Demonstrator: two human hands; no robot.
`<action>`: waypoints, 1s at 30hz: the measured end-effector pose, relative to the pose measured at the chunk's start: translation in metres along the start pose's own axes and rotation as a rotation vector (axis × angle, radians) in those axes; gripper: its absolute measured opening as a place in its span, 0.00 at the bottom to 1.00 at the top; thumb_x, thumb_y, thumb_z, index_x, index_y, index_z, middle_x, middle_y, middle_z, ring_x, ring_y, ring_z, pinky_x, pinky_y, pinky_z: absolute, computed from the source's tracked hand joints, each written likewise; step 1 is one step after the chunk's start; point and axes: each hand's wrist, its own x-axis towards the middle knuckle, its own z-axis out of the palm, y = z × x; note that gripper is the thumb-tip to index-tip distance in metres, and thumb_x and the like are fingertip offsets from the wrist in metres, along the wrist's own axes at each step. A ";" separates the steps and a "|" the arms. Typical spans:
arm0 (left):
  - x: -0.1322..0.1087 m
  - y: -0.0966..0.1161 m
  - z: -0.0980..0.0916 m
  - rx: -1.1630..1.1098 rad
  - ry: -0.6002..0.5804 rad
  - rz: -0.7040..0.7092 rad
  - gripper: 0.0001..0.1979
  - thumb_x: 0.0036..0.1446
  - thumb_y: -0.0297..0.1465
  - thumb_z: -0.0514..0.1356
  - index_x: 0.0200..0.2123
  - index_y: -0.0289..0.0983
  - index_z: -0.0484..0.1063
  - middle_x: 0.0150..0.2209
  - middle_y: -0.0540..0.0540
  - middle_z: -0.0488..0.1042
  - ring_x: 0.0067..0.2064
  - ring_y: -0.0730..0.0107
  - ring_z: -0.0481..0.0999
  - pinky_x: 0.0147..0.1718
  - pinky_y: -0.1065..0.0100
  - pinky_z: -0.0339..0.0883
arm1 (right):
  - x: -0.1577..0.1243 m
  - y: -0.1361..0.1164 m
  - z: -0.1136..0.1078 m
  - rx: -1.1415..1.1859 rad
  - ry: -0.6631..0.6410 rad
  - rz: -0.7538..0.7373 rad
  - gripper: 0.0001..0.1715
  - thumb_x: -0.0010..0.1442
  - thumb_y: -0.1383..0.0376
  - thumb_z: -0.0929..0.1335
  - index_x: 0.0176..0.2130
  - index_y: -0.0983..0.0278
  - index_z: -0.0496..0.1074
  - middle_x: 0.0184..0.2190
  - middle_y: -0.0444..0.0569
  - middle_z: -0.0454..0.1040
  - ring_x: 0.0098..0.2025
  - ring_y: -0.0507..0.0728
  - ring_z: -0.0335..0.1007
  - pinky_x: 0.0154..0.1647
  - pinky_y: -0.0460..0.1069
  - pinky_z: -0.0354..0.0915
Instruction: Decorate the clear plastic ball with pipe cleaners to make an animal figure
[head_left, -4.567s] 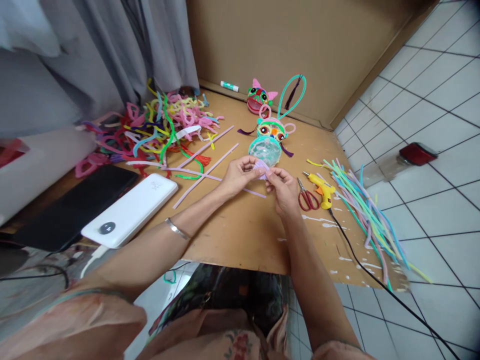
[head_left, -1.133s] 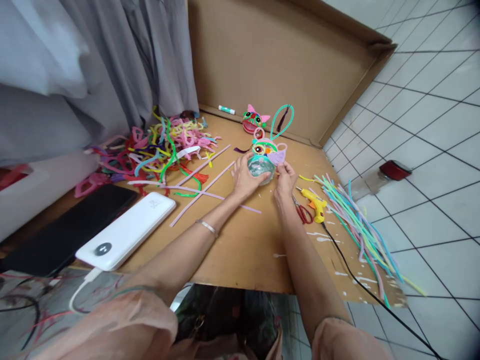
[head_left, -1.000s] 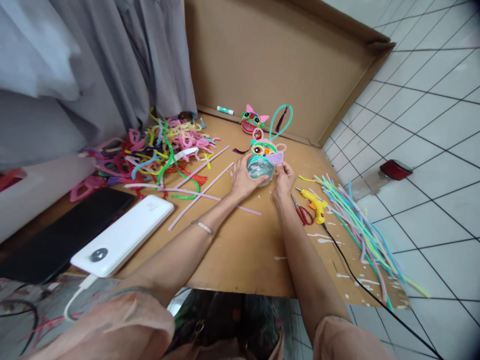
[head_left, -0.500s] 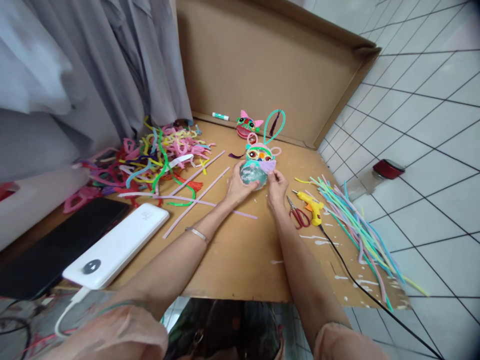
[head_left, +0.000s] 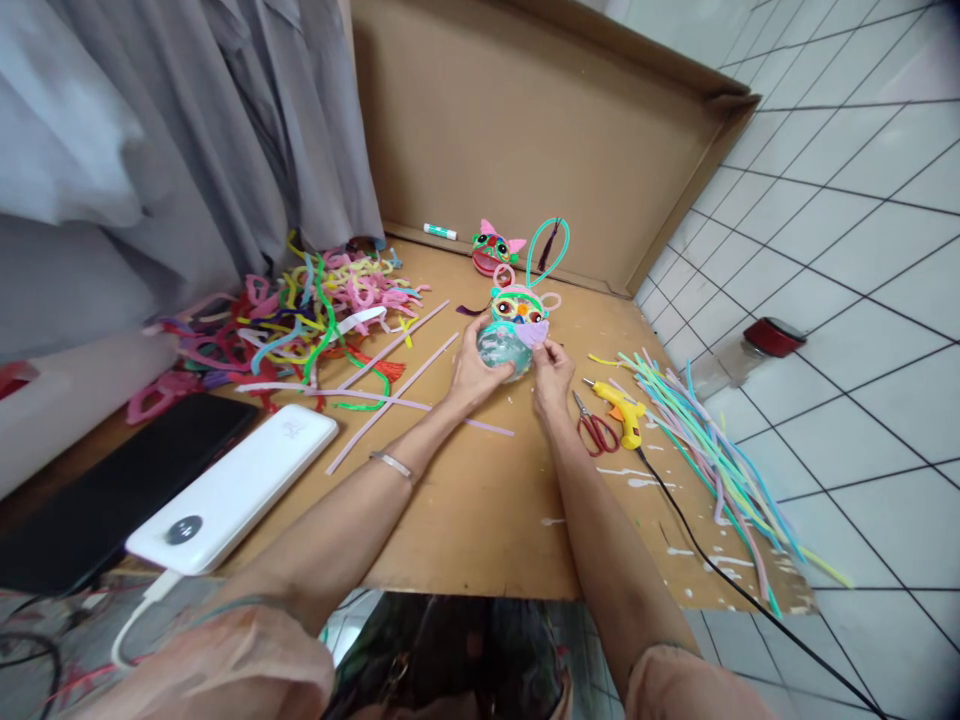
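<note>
My left hand (head_left: pixel 478 368) is wrapped around a clear ball ornament (head_left: pixel 504 346) that carries a pipe-cleaner animal face with pink ears and orange eyes. A teal pipe-cleaner loop (head_left: pixel 546 250) with a dark tassel stands up behind its top. At the ornament's lower right, my right hand (head_left: pixel 553 374) pinches a lilac fan-shaped piece (head_left: pixel 532 334) between thumb and fingertips, against the face. Red-handled scissors (head_left: pixel 597 430) and a yellow glue gun (head_left: pixel 624 412) lie just right of this hand.
A pile of bent pipe cleaners (head_left: pixel 330 310) fills the left back. Straight pipe cleaners (head_left: pixel 705 450) lie at right. A finished-looking face ornament (head_left: pixel 491 252) and a glue stick (head_left: pixel 440 231) are at the back. A white power bank (head_left: pixel 236 490) and black phone (head_left: pixel 127 490) lie left.
Almost nothing differs. Both hands keep their hold, and the view has shifted very slightly.
</note>
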 end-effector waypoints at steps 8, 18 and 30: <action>-0.003 0.002 0.001 0.054 0.005 0.008 0.39 0.38 0.29 0.66 0.57 0.38 0.62 0.56 0.39 0.69 0.57 0.52 0.70 0.60 0.54 0.63 | -0.008 -0.011 0.003 0.106 0.021 0.032 0.17 0.48 0.56 0.69 0.36 0.63 0.75 0.31 0.44 0.76 0.32 0.52 0.69 0.37 0.47 0.64; -0.003 -0.004 0.003 0.053 0.013 0.012 0.39 0.39 0.29 0.67 0.58 0.39 0.62 0.56 0.40 0.69 0.57 0.53 0.71 0.59 0.53 0.64 | -0.009 -0.012 0.002 0.081 0.007 0.033 0.18 0.47 0.54 0.68 0.35 0.63 0.73 0.30 0.43 0.75 0.32 0.52 0.67 0.36 0.47 0.64; -0.003 -0.001 0.001 0.045 0.016 0.043 0.39 0.39 0.30 0.68 0.57 0.39 0.63 0.56 0.39 0.69 0.58 0.53 0.69 0.60 0.54 0.63 | -0.010 -0.013 0.003 0.091 0.025 0.011 0.16 0.47 0.55 0.68 0.34 0.63 0.72 0.30 0.43 0.74 0.33 0.52 0.66 0.38 0.47 0.63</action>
